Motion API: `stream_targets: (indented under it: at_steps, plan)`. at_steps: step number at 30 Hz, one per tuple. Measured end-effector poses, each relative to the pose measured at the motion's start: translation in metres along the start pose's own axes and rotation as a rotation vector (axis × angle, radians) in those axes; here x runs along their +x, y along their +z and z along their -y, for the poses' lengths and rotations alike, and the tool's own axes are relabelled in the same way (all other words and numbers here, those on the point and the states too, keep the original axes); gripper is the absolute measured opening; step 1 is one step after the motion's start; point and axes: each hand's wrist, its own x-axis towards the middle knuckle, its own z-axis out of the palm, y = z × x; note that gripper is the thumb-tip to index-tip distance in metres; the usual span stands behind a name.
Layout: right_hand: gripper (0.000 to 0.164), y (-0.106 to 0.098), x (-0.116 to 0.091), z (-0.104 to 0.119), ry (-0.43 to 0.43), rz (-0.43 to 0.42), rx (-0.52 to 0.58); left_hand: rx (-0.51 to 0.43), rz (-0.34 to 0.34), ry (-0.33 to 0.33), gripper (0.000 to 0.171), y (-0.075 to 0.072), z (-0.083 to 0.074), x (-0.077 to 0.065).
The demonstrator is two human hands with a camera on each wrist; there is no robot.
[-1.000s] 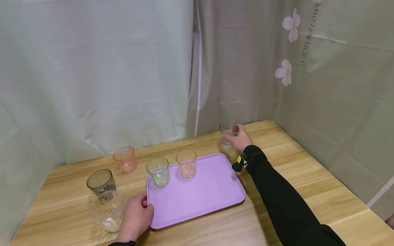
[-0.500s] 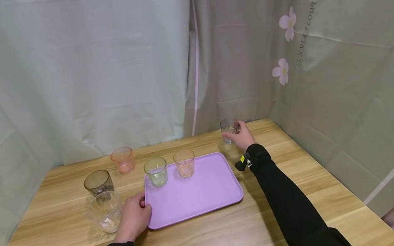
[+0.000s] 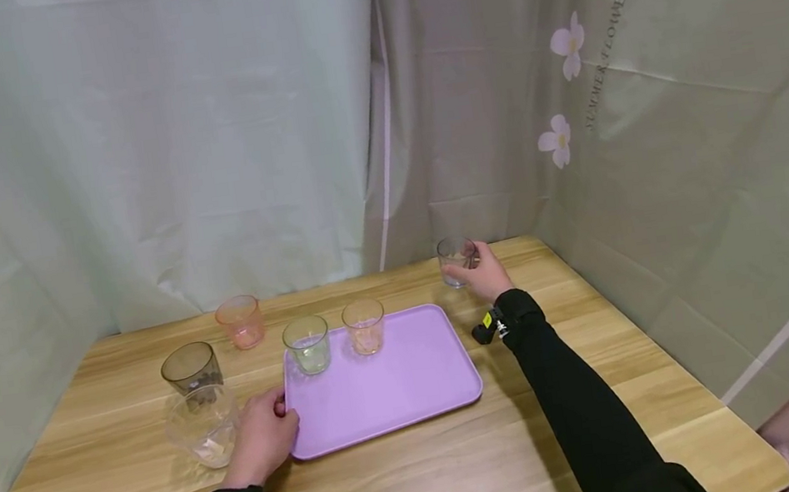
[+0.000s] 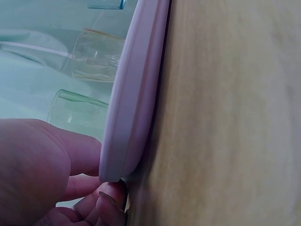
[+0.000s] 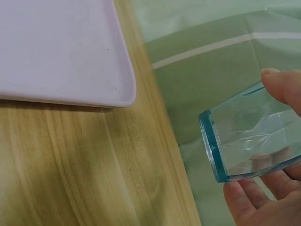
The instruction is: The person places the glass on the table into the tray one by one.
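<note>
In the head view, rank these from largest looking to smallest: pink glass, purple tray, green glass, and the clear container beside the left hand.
1. Purple tray
2. Clear container
3. Green glass and pink glass: too alike to rank

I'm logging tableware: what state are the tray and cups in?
Purple rectangular tray: flat on wooden table, gripped by left hand.
Green transparent cup: upright on tray.
Orange transparent cup: upright on tray.
Pink transparent cup: upright on table.
Brown transparent cup: upright on table.
Colourless transparent cup: upright on table.
Bluish transparent cup: upright in right hand.
</note>
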Motion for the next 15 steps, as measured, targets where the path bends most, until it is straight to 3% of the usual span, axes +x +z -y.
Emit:
stream_targets:
  at_steps: [15]
  plan:
    - [0.083,-0.006,-0.014,0.008,-0.031,0.011,0.034,-0.013,0.034,-0.012,0.045,-0.001,0.000,0.001]
